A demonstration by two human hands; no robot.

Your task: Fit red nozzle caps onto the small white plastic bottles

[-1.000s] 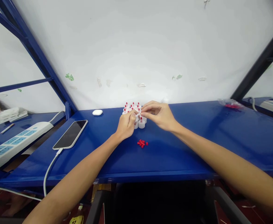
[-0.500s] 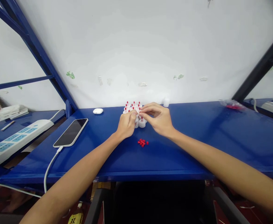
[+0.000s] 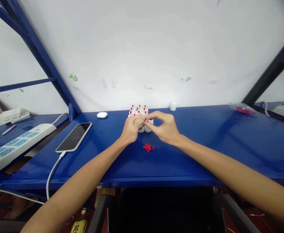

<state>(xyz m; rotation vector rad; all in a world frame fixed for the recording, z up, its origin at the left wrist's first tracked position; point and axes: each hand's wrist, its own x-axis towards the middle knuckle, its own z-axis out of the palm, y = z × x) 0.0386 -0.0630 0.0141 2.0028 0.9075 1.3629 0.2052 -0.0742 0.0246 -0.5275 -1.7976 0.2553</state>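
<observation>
My left hand point(image 3: 130, 128) is closed around a small white nozzle piece, mostly hidden by the fingers and thumb. Against its thumb tip, my right hand point(image 3: 165, 128) pinches with thumb and forefinger on what looks like a small red cap, largely covered. Just behind and beneath both hands stands a tight group of white bottles point(image 3: 147, 128) with red-tipped nozzles. Closer to the front of the blue table point(image 3: 180, 165) lies a small pile of loose red caps point(image 3: 147, 148).
A white bottle point(image 3: 173, 105) stands apart by the wall. Left of the hands are a white earbud case point(image 3: 102, 115), a phone point(image 3: 74, 137) on a charging cable and a power strip point(image 3: 20, 145). A clear bag with red pieces point(image 3: 244, 109) lies at the far right.
My right hand has lowered slightly, and its fingertips have closed in against the left thumb. The white tip that showed between the hands is now covered. The loose caps have stayed put.
</observation>
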